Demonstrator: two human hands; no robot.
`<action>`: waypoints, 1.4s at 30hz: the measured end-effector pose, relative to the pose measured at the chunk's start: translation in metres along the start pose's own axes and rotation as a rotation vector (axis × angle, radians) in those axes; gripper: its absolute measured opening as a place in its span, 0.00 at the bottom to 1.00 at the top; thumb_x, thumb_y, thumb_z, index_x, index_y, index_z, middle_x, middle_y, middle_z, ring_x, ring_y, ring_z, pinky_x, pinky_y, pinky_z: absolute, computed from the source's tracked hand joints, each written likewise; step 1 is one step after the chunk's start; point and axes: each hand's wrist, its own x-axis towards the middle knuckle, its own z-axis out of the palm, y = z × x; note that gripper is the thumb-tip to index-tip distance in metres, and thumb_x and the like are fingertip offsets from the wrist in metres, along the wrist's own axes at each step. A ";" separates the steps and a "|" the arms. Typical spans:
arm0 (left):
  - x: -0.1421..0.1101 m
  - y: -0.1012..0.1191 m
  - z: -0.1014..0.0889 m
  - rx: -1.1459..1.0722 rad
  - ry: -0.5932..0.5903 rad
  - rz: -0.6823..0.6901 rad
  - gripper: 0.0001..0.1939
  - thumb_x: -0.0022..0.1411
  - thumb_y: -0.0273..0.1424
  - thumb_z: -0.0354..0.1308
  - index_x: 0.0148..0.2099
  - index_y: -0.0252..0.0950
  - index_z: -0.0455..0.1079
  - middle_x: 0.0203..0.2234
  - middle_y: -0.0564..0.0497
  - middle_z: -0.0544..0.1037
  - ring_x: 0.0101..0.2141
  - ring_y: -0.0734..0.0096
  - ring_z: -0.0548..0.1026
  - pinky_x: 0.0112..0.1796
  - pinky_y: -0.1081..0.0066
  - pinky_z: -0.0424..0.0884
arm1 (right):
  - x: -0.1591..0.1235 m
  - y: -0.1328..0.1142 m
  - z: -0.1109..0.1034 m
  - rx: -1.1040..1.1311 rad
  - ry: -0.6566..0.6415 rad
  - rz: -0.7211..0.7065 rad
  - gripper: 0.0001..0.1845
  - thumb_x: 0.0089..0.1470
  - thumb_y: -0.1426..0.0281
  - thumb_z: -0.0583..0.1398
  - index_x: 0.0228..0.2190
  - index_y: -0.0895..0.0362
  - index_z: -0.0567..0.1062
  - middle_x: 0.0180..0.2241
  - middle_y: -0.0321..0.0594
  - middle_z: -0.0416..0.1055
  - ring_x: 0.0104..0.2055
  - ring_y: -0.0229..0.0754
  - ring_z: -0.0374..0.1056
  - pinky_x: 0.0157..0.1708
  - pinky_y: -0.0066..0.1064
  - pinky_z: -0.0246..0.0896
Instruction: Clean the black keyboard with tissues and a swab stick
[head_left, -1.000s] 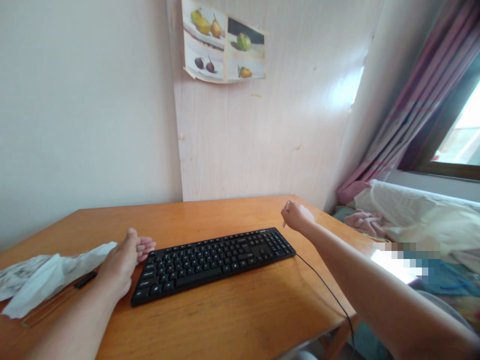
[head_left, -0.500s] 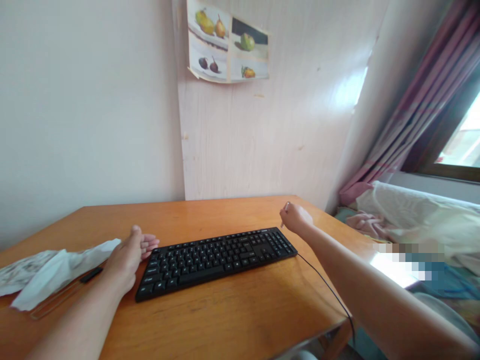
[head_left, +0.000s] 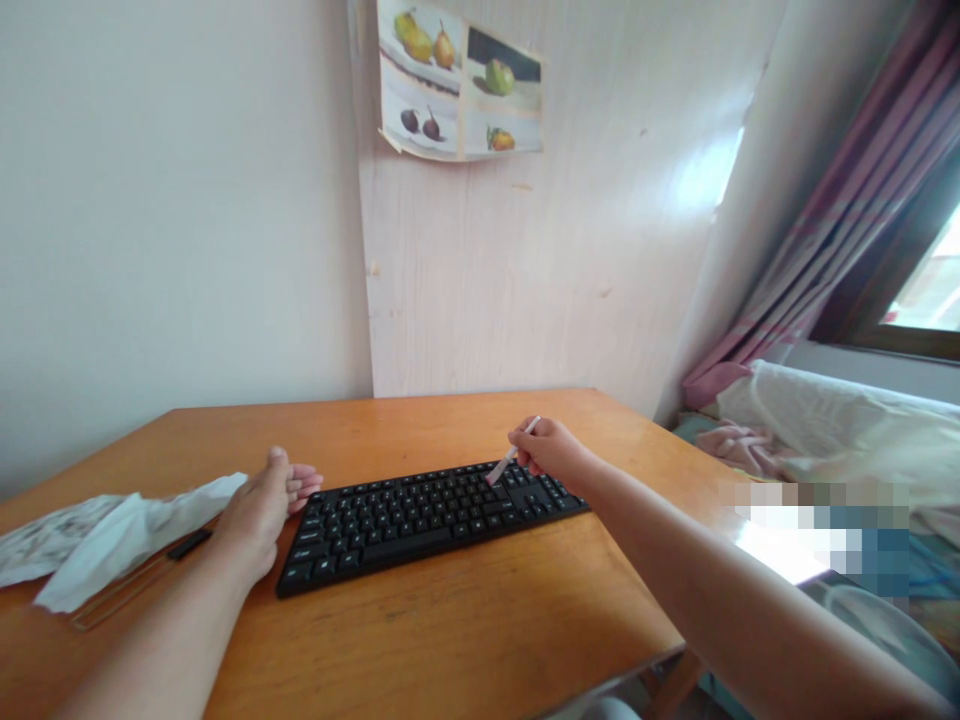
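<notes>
A black keyboard (head_left: pixel 427 520) lies across the orange wooden table (head_left: pixel 450 630). My right hand (head_left: pixel 551 452) hovers over the keyboard's right part, pinched shut on a thin white stick (head_left: pixel 512 453) whose lower tip touches the keys. My left hand (head_left: pixel 266 505) rests on its edge at the keyboard's left end, fingers stretched out and together, holding nothing.
White crumpled paper or cloth (head_left: pixel 105 540) and a thin tool with a black end (head_left: pixel 187 545) lie left of my left hand. A fruit poster (head_left: pixel 461 85) hangs on the wall. A bed with bedding (head_left: pixel 825 430) and a curtain (head_left: pixel 840 190) stand to the right.
My right hand has moved left from beyond the keyboard's right end to over the keys, bringing the stick's tip down onto them. My left hand has stayed put.
</notes>
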 end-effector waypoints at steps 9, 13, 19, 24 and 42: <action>0.009 -0.007 -0.002 0.073 -0.006 0.049 0.26 0.67 0.49 0.45 0.34 0.33 0.73 0.31 0.41 0.81 0.30 0.65 0.79 0.28 0.71 0.73 | 0.015 0.034 -0.043 -0.414 0.207 0.020 0.13 0.53 0.70 0.56 0.19 0.58 0.69 0.19 0.37 0.69 0.24 0.36 0.63 0.23 0.27 0.48; 0.016 -0.012 -0.005 0.099 -0.016 0.060 0.30 0.65 0.54 0.45 0.35 0.32 0.73 0.31 0.41 0.81 0.31 0.65 0.79 0.28 0.71 0.72 | 0.014 0.043 -0.063 -0.548 0.240 0.074 0.10 0.54 0.69 0.56 0.23 0.58 0.72 0.23 0.41 0.72 0.28 0.39 0.66 0.27 0.28 0.50; 0.011 -0.008 -0.005 0.068 -0.028 0.039 0.28 0.66 0.52 0.47 0.34 0.33 0.73 0.31 0.41 0.81 0.31 0.66 0.78 0.30 0.72 0.72 | 0.002 0.034 -0.081 -0.755 0.295 0.194 0.12 0.59 0.66 0.53 0.35 0.57 0.75 0.31 0.49 0.76 0.36 0.48 0.71 0.32 0.32 0.55; 0.009 -0.006 -0.003 0.068 -0.014 0.031 0.27 0.67 0.51 0.46 0.34 0.33 0.73 0.31 0.41 0.81 0.31 0.66 0.78 0.29 0.72 0.72 | -0.007 0.019 -0.073 -0.906 0.270 0.183 0.17 0.63 0.64 0.48 0.40 0.56 0.74 0.38 0.51 0.78 0.38 0.49 0.73 0.31 0.33 0.55; 0.009 -0.007 -0.002 0.035 -0.008 0.020 0.26 0.68 0.48 0.46 0.34 0.32 0.73 0.29 0.43 0.80 0.29 0.69 0.78 0.28 0.74 0.71 | -0.014 -0.011 -0.004 0.092 -0.098 -0.032 0.08 0.58 0.67 0.56 0.27 0.54 0.66 0.18 0.30 0.67 0.16 0.33 0.61 0.17 0.24 0.53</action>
